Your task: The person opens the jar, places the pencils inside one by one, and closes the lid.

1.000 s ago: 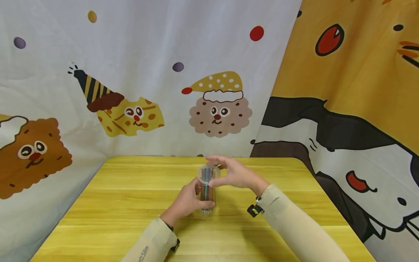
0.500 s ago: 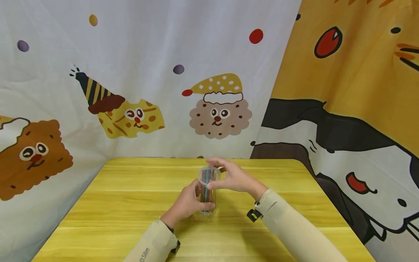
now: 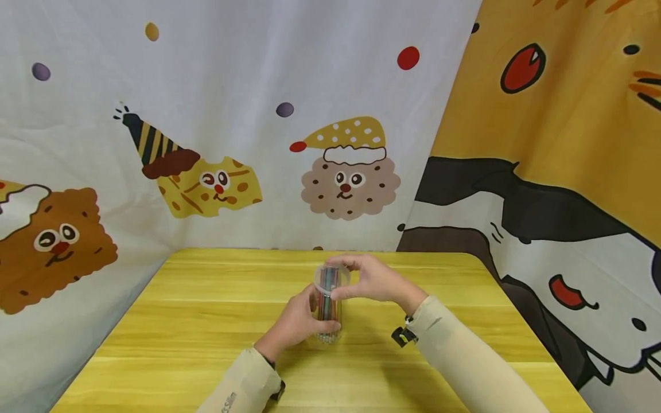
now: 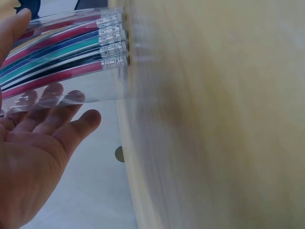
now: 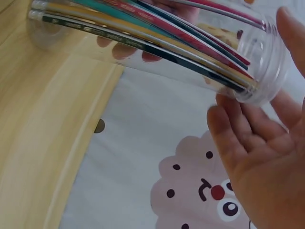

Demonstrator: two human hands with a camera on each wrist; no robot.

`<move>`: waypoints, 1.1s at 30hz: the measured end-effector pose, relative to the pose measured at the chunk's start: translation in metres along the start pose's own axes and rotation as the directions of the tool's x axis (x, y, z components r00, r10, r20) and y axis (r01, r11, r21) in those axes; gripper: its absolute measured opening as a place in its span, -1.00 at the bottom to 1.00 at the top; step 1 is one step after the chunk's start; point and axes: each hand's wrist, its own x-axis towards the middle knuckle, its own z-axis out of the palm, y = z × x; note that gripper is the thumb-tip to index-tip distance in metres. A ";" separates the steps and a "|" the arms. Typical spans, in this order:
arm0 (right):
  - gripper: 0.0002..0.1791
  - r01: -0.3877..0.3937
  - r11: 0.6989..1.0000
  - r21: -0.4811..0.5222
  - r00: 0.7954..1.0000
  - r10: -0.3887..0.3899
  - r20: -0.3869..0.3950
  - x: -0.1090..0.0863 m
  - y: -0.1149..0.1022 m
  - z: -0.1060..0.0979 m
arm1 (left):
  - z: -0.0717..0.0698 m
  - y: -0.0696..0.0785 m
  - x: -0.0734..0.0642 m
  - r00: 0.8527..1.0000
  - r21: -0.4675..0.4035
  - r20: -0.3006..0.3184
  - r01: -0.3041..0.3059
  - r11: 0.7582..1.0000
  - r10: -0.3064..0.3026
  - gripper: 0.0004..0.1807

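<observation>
A clear plastic jar [image 3: 328, 331] stands upright on the table, with several coloured pencils [image 4: 57, 59] inside, their silver-banded eraser ends down. My left hand [image 3: 293, 322] grips the jar's lower body from the left, thumb across the near side and fingers behind. Over the jar's top, my right hand [image 3: 382, 281] holds the clear round lid [image 5: 272, 62], thumb at its near side and fingers round the far side. In the right wrist view the lid sits on the jar's mouth, above the pencils' upper ends.
The yellow wood-grain table [image 3: 196, 321] spreads around both hands. Behind it hangs a white curtain [image 3: 222, 74] printed with cartoon biscuits and cheese. An orange, black and white cartoon print covers the cloth [image 3: 558, 172] on the right.
My right fingers have curled slightly lower round the lid. The left hand keeps its grip and the jar stays in place; the head view has shifted a little.
</observation>
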 end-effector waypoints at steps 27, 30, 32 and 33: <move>0.18 -0.029 0.977 -0.213 0.995 0.007 -0.104 -0.003 -0.007 0.012 | -0.001 0.001 0.000 1.000 0.019 0.009 0.000 1.000 0.000 -0.15; 0.17 -0.018 0.981 -0.195 0.996 0.001 -0.088 -0.005 -0.007 0.010 | -0.001 0.001 0.000 1.000 0.025 0.011 0.006 1.000 -0.007 -0.12; 0.11 0.008 0.990 -0.144 0.998 -0.018 -0.067 -0.006 -0.007 0.006 | -0.001 0.002 0.000 1.000 0.026 0.006 0.012 1.000 -0.012 -0.09; 0.08 0.019 0.993 -0.118 0.998 -0.026 -0.055 -0.006 -0.007 0.004 | -0.001 0.002 0.000 1.000 0.026 0.003 0.015 1.000 -0.015 -0.08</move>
